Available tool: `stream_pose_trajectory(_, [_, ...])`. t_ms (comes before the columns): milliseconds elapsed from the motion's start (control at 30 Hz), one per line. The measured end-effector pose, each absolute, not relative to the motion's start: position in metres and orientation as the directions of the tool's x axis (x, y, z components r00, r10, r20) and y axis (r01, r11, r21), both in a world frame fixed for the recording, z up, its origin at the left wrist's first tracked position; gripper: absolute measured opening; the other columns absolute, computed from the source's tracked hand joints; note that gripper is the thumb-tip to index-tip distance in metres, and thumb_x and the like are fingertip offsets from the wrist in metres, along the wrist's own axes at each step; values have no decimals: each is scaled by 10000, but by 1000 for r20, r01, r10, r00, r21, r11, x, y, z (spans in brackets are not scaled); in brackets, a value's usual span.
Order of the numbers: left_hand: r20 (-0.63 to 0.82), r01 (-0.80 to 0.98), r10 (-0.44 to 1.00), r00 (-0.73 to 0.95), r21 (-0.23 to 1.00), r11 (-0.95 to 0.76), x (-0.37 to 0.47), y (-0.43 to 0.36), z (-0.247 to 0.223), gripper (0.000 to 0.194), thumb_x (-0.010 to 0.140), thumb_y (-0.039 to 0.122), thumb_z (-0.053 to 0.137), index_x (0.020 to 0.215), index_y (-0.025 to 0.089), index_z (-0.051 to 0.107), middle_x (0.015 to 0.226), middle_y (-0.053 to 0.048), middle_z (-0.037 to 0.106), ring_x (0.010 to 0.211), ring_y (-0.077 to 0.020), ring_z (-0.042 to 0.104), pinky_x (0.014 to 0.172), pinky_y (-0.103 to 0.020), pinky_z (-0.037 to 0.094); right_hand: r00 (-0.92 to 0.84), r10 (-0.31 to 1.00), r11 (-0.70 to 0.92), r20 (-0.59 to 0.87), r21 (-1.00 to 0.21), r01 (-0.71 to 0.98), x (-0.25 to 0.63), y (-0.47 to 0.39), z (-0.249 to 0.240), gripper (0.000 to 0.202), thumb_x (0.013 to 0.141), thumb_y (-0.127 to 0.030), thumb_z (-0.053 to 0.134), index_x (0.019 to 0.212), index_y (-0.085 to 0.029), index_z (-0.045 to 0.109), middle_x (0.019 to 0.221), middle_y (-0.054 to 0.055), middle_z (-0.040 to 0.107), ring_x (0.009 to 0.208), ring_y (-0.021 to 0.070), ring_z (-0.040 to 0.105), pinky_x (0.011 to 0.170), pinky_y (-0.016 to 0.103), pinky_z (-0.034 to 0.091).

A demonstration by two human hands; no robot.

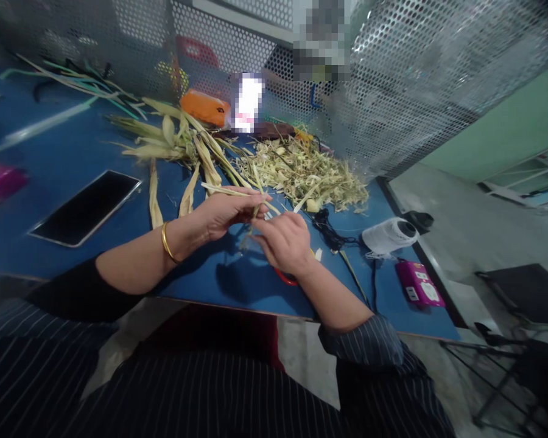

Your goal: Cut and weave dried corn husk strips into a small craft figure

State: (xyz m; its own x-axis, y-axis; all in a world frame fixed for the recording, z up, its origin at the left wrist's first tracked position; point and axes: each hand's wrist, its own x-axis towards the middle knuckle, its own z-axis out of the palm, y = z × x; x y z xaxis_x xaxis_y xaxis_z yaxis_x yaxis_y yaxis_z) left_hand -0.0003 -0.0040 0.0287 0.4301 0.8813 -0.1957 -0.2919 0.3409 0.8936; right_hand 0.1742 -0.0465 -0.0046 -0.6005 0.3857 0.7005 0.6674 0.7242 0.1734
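Fingertips of my left hand [228, 213] pinch pale dried husk strips [223, 190], whose ends stick out to the left and upward. Close beside it, my right hand [285, 242] is closed on the same strips, thumb and fingers together. A short, frayed, twisted piece [246, 236] hangs below, between the two hands. Under my right hand lies a tool with a red loop handle [285, 278], probably scissors, mostly hidden. Just beyond my hands are long dried corn husks [164, 143] and a heap of shredded husk scraps [305, 173].
On the blue table [196, 280] lie a black-screened phone [86, 207] at left, a white thread spool [388, 236], black cord [327, 231] and a magenta pack [420, 284] at right. An orange pouch [204, 107] rests by the perforated metal partition [251, 36]. A person sits behind it.
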Motion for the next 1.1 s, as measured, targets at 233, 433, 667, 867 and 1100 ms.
stream_pose_trajectory(233, [-221,-159,889,401,939,305,1,-6,30,181,733,247,776,813,112,685,692,-20,630,580,-92,576,572,-223,498,-202,891,436,407,-642,630,178,-36,0,269,946,-426,502,809,-208,578,679,7,623,657,158,571,688,304,416])
stream_pose_trajectory(433, [-237,-18,853,465,961,277,0,-6,31,110,729,164,745,718,110,650,600,8,552,492,-64,491,504,-201,472,-294,936,312,195,-844,436,191,-35,11,299,911,-417,556,719,-188,565,551,-52,456,523,91,392,548,248,304])
stream_pose_trajectory(667, [-288,71,761,582,950,306,-3,-4,35,79,768,74,647,699,92,682,542,-4,531,492,-80,501,478,-195,465,-433,901,177,33,-938,297,207,-42,30,321,879,-414,610,675,-174,546,528,-59,428,502,70,337,515,239,250])
stream_pose_trajectory(867, [-273,-29,783,559,937,347,-4,1,32,176,838,222,670,709,104,658,627,-17,572,527,-87,531,538,-237,521,-417,908,174,35,-938,300,209,-40,26,319,884,-398,596,662,-177,539,538,-50,472,525,80,412,554,241,298])
stream_pose_trajectory(1100, [-232,89,785,575,971,222,-3,-3,28,263,809,365,720,812,103,711,716,-50,663,530,-84,557,499,-211,464,-428,903,239,35,-870,431,207,-39,20,288,909,-382,545,710,-175,568,566,-40,529,556,90,472,601,242,355])
